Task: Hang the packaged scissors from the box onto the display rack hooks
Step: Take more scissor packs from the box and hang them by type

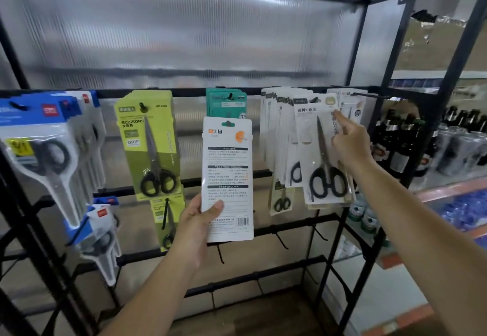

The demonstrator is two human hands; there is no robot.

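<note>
On the far left of the black metal display rack (184,92), clear blister packs with blue header cards (42,135) hang stacked on a hook, each moulded to the shape of the black-handled scissors inside; a smaller blue-topped pack (98,233) hangs on the bar below. Next come the flat lime-green card packs (149,146), the front one showing slim steel blades and black loop handles, with a shorter green pack (166,222) under it. Behind the rack runs a ribbed, translucent plastic panel (184,32).

My left hand (196,226) reaches up from below, arm extended, and grips the lower left edge of a white packaged scissors card (228,177), thumb pressed across its printed back, fingers hidden behind. The card stands upright with its back to me, showing dark text bands and a barcode; its hang hole sits just below the teal packs (226,102) on the middle hook, not on any hook that I can see.

To the right, a thick row of glossy white packs (313,148) hangs from one hook, the front one displaying black-handled scissors. My right hand (351,143) is raised against that front pack, forefinger straight and touching its upper right corner, the other fingers loosely curled, holding nothing. Beyond the rack stand dark bottles (400,138) on a shelf.
</note>
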